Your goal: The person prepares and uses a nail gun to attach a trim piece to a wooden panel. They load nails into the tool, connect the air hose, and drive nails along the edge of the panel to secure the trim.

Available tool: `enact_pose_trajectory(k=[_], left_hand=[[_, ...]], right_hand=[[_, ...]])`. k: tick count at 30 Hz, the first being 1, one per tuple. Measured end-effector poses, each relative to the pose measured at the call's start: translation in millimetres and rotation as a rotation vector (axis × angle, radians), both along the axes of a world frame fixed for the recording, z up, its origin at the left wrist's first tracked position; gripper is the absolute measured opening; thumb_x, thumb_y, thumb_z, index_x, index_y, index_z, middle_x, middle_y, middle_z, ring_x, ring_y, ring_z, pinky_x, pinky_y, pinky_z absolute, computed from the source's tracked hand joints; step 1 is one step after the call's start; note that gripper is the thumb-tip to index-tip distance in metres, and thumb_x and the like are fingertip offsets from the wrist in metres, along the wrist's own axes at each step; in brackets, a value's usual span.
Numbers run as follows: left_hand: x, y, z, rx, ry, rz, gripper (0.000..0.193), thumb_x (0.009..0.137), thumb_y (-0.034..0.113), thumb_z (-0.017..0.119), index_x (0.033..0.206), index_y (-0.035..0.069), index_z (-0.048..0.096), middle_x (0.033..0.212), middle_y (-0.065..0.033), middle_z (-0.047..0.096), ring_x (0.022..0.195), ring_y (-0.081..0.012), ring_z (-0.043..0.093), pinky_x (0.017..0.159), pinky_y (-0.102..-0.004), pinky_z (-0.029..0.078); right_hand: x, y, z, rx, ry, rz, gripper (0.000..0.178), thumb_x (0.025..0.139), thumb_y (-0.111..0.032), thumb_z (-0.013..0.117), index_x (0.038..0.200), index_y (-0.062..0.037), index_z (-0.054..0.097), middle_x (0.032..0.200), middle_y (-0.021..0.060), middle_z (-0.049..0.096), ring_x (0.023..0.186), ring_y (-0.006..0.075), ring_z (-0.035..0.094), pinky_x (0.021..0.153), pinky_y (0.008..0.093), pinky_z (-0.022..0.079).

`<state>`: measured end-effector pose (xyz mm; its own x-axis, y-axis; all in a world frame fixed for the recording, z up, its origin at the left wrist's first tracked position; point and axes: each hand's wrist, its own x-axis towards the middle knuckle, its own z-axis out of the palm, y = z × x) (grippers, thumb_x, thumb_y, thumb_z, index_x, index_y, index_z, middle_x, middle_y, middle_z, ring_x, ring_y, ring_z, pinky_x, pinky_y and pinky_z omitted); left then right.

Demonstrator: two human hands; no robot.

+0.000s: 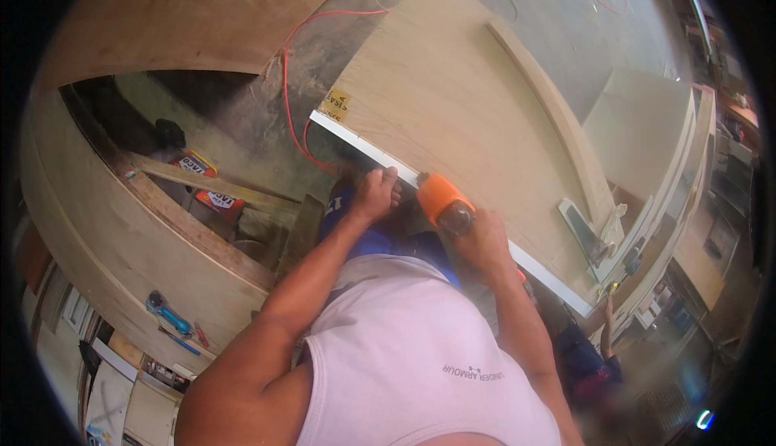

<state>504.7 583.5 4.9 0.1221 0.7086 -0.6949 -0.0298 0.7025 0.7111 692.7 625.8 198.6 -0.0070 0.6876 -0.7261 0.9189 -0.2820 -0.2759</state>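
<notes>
A large plywood panel [461, 90] lies before me, with a white strip [364, 145] along its near edge. My left hand [377, 195] is closed with fingers curled and thumb up against that strip; whatever it holds, if anything, is hidden. My right hand [483, 244] grips an orange power drill [443, 197], its dark tip at the panel's near edge. Exactly what the tip touches cannot be made out. A long wooden batten [558, 114] lies across the panel's right side. At the right corner rests a grey-bladed hand saw [579, 232].
To the left is a wooden frame [202, 232] with orange-labelled containers [218, 201] inside; a blue tool [167, 312] lies on its board. A red cord [285, 82] crosses the floor. At lower right, another person's arm [607, 329] reaches toward the panel's corner.
</notes>
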Motion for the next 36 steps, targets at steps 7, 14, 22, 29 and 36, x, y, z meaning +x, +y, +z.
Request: enact_pose_trajectory(k=[7, 14, 22, 29, 36], left_hand=[[-0.5, 1.1, 2.0, -0.043, -0.027, 0.006, 0.056, 0.107, 0.052, 0.048, 0.091, -0.001, 0.061, 0.074, -0.0067, 0.064, 0.063, -0.0143, 0.064, 0.056, -0.0307, 0.056], [-2.8, 1.4, 3.2, -0.074, -0.051, -0.001, 0.055, 0.107, 0.051, 0.049, 0.093, 0.0, 0.062, 0.073, -0.0048, 0.063, 0.061, -0.012, 0.062, 0.055, -0.0292, 0.055], [-3.7, 1.9, 1.3, -0.063, -0.053, -0.015, 0.054, 0.108, 0.049, 0.049, 0.094, -0.001, 0.064, 0.074, -0.0049, 0.064, 0.061, -0.0122, 0.062, 0.056, -0.0292, 0.055], [-4.9, 3.0, 1.7, -0.077, -0.069, -0.026, 0.05, 0.108, 0.047, 0.051, 0.096, 0.0, 0.064, 0.075, -0.0053, 0.064, 0.062, -0.0125, 0.063, 0.056, -0.0296, 0.055], [-2.9, 2.3, -0.4, -0.079, -0.071, -0.019, 0.048, 0.108, 0.044, 0.051, 0.096, 0.0, 0.062, 0.073, -0.0043, 0.063, 0.06, -0.0118, 0.061, 0.055, -0.0295, 0.054]], right_hand=[[-7.7, 2.0, 1.5, -0.045, -0.016, -0.055, 0.031, 0.078, -0.015, 0.076, 0.108, -0.007, 0.073, 0.086, 0.0246, 0.071, 0.085, 0.0438, 0.069, 0.077, 0.047, 0.055], [-9.7, -0.1, 1.4, -0.05, -0.027, -0.072, 0.035, 0.078, -0.014, 0.075, 0.112, -0.0088, 0.073, 0.088, 0.0236, 0.072, 0.087, 0.0424, 0.07, 0.078, 0.0467, 0.055], [-8.8, 1.2, 0.0, -0.034, -0.033, -0.026, 0.024, 0.084, -0.019, 0.075, 0.101, -0.0019, 0.072, 0.088, 0.0238, 0.072, 0.085, 0.0434, 0.069, 0.072, 0.0449, 0.053], [-16.5, 5.0, 2.3, -0.019, -0.008, -0.05, 0.021, 0.082, -0.016, 0.076, 0.095, -0.0009, 0.073, 0.084, 0.0237, 0.071, 0.08, 0.0421, 0.069, 0.069, 0.0445, 0.053], [-17.3, 6.6, 0.7, -0.02, -0.03, -0.04, 0.022, 0.079, -0.016, 0.077, 0.096, -0.0012, 0.073, 0.084, 0.0242, 0.071, 0.082, 0.0426, 0.07, 0.072, 0.0455, 0.054]])
